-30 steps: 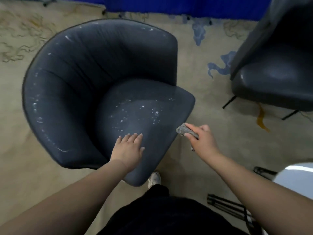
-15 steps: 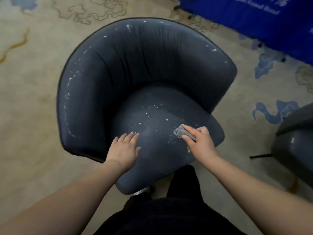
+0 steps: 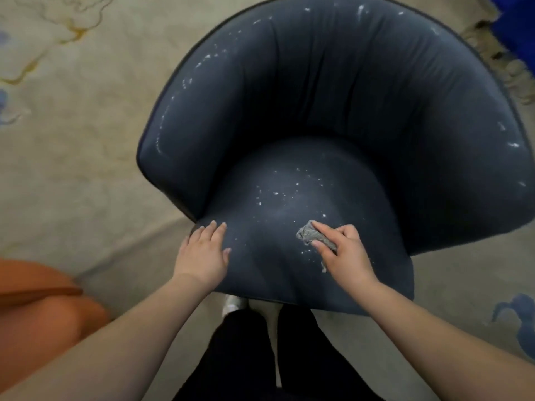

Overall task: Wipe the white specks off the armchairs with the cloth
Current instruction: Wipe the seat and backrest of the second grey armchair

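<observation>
On seat front of armchair (image 3: 333,105): right hand (image 3: 344,253) pinches cloth (image 3: 314,237), white specks (image 3: 289,189) just beyond it. Left hand (image 3: 202,253) flat, fingers spread, at seat's left edge.

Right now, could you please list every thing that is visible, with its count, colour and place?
armchair: one, dark blue-grey, centre of view
white specks: many, white, on the seat middle, near the cloth, and along the top rim
cloth: one, grey, crumpled, on the seat front
carpet: one, beige with yellow and blue patterns, under the armchair
orange object: one, orange, lower left edge, blurred
shoe: one, pale, below the seat front
left hand: flat on the seat front, empty
right hand: pressing the cloth onto the seat
</observation>
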The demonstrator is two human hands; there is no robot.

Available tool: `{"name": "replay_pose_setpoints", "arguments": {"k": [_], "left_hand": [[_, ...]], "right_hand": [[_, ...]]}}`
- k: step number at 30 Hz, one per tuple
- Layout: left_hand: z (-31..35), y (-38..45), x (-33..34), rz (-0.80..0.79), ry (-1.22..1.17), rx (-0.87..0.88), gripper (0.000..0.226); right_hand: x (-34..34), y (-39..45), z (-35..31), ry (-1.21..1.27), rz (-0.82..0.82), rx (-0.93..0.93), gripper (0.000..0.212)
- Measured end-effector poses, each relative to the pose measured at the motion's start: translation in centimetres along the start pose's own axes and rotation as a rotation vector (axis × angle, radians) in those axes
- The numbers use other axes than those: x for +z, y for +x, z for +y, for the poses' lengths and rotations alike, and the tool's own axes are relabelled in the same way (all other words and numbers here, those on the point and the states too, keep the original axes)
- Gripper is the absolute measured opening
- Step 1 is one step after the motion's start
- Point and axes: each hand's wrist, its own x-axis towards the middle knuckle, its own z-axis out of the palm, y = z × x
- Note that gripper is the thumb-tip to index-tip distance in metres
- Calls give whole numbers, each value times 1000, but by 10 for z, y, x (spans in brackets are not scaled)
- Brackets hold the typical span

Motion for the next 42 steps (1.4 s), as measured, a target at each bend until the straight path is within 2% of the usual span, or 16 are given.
{"name": "replay_pose_setpoints", "arguments": {"k": [11,16,22,26,30,35,39,42], "left_hand": [[-37,43,118,-71,-128,-200,80],[-60,95,164,-8,-167,-194,95],[-72,131,184,90,-220,-165,111],[-74,131,192,144,-266,-151,113],[-76,128,197,187,-320,-134,110],[-77,125,199,207,-340,-128,109],[-78,124,198,214,-336,-110,109],[-79,122,198,219,-346,-107,108]], "right_hand": [[128,71,60,-75,-41,-138,43],[186,115,86,-234,17,-315,45],[235,153,98,-440,73,-521,45],[247,137,116,-546,107,-600,45],[246,146,115,-536,112,-689,46],[275,189,76,-528,217,-599,46],[269,159,95,-578,125,-749,41],[258,165,102,-561,112,-788,38]]}}
